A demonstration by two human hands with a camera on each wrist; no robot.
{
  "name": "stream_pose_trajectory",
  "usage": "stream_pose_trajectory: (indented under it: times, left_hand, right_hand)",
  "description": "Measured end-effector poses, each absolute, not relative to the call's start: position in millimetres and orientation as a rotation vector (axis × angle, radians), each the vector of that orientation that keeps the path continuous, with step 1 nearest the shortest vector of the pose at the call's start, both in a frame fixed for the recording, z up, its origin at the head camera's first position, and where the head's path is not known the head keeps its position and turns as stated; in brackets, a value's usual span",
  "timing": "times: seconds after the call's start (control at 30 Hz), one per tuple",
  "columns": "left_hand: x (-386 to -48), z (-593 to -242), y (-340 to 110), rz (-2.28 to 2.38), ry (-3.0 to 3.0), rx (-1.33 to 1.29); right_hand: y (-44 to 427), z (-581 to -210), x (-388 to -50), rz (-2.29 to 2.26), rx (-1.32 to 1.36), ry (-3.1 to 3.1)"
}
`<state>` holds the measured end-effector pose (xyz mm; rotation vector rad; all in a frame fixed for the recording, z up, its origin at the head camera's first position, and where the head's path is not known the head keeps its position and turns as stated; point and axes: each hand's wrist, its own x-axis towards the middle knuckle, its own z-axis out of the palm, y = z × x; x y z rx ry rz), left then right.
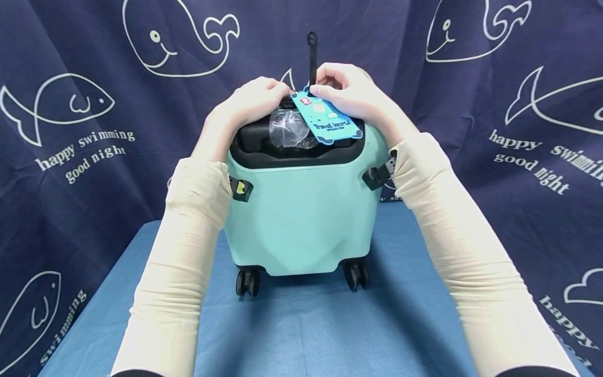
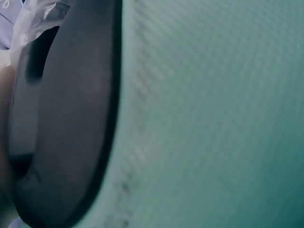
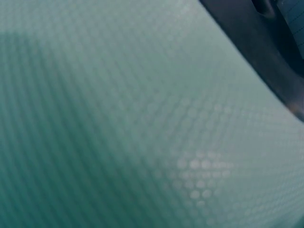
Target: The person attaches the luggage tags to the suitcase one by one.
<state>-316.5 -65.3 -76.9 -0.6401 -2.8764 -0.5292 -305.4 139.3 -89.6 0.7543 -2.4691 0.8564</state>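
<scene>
A mint-green suitcase [image 1: 301, 220] stands upright on its wheels, with a black recessed panel [image 1: 264, 154] at the top. My right hand [image 1: 350, 91] pinches the black strap [image 1: 313, 57] of a blue luggage tag [image 1: 325, 118] between thumb and finger. The strap's free end points upward. Printed "Travel World", the tag lies slanted over the panel. My left hand [image 1: 254, 99] rests over the top left of the suitcase by its handle, the thumb near the tag's corner. Its other fingers are mostly hidden. Both wrist views mainly show the green shell [image 2: 213, 114] and black trim [image 3: 256, 52].
Clear plastic wrap [image 1: 287, 129] covers part of the panel. Black wheels [image 1: 356, 275] touch the blue tabletop cloth [image 1: 301, 324]. Behind hangs a dark blue curtain [image 1: 268, 31] with white whale and fish drawings.
</scene>
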Motion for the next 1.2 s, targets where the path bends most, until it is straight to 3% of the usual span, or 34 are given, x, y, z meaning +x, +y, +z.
stream_pose_trajectory:
  times: [0.23, 0.7, 0.9, 1.2]
  left_hand:
    - [-320.0, -76.0, -61.6, -0.377, -2.884, -0.612]
    - [-322.5, -78.2, -65.0, -0.836, -2.703, -0.818]
    - [-323.0, -74.1, -60.1, -1.167, -2.722, -0.737]
    - [-322.7, -73.7, -54.4, -1.294, -2.698, -0.623]
  right_hand:
    - [137.2, -89.3, -305.3, 0.818, 0.754, -2.47]
    - [136.8, -87.2, -304.7, 0.805, 0.759, -2.485]
    - [138.0, -87.6, -304.6, 0.8, 0.758, -2.483]
    - [140.3, -88.7, -302.5, 0.833, 0.787, -2.465]
